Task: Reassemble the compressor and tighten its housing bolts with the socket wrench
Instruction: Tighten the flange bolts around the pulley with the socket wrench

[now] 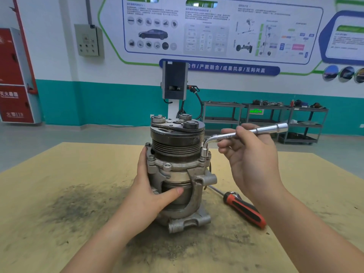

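Left hand [145, 191] grips compressor [177, 166]; right hand [250, 154] grips wrench [244, 133].

Tan wooden table [65, 170], its top scuffed and smeared with dark grime toward the near left; standing upright on it near the middle, a grey metal compressor [178, 174], pulley end up; lying flat just right of the compressor's base, a screwdriver [243, 210] with red-and-black handle, its shaft pointing back toward the compressor.
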